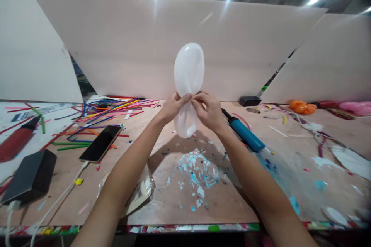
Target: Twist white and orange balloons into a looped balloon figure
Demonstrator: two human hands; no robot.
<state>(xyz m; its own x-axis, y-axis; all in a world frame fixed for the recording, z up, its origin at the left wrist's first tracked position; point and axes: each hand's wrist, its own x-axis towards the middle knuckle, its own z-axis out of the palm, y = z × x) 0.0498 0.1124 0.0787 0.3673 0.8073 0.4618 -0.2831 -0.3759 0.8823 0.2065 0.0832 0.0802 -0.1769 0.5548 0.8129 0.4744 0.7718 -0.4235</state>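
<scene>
A white inflated balloon (189, 67), bent into an upper loop and a lower loop, is held up above the table. At its pinched middle, my left hand (174, 107) has its fingers closed on the balloon from the left. My right hand (209, 109) grips the same narrow spot from the right, thumb and forefinger together. Both hands nearly meet there, and the exact twist is hidden behind the fingers. The lower loop hangs between my wrists, over the tabletop (171, 204).
Loose uninflated balloons (110, 114) lie at left around a phone (101, 143) on a cable, near a black box (30, 177) and a red pump (17, 141). A blue pump (246, 133) lies at right. Blue scraps (199, 173) are scattered in front. White boards (130, 46) stand behind.
</scene>
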